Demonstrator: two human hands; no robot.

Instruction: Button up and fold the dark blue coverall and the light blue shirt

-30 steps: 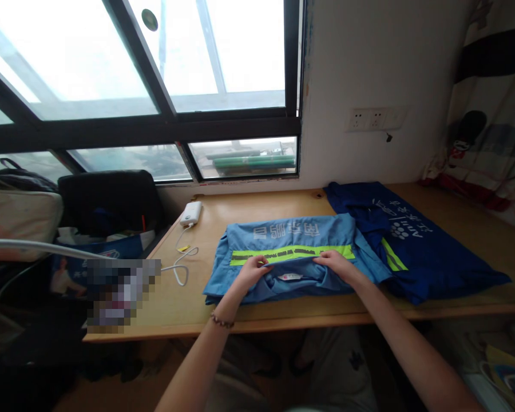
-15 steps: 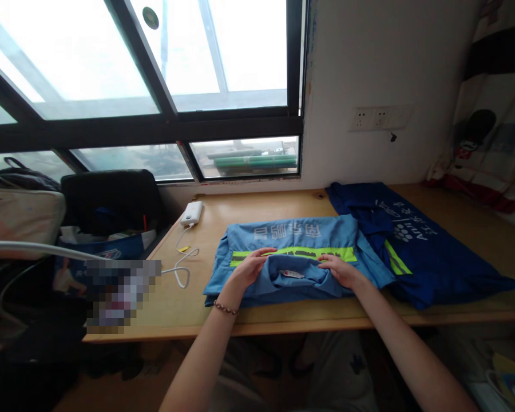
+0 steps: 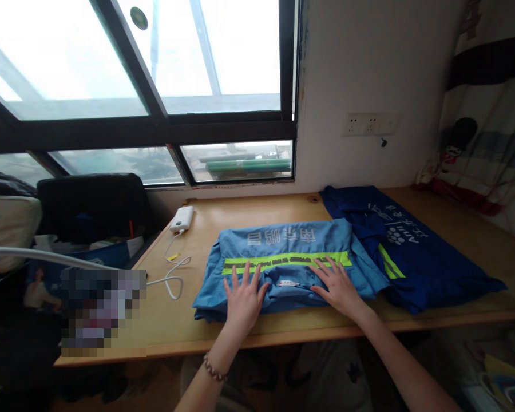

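Note:
A light blue work shirt lies folded on the wooden table, its collar towards me. Pale lettering and a yellow-green reflective strip run across it. My left hand rests flat on its left part, fingers spread over the cloth beside the collar. On the other side of the collar, my right hand also lies spread on the shirt, fingertips reaching the strip. A dark blue garment with white print and a reflective strip lies to the right, partly touching the light blue shirt.
A white power bank with a white cable sits at the table's left. Behind are a window and a wall socket. A black chair and bags stand left; a curtain hangs right.
Both hands have let go of the collar and flattened with spread fingers onto the shirt. The collar now lies lower and flatter. The view has shifted slightly.

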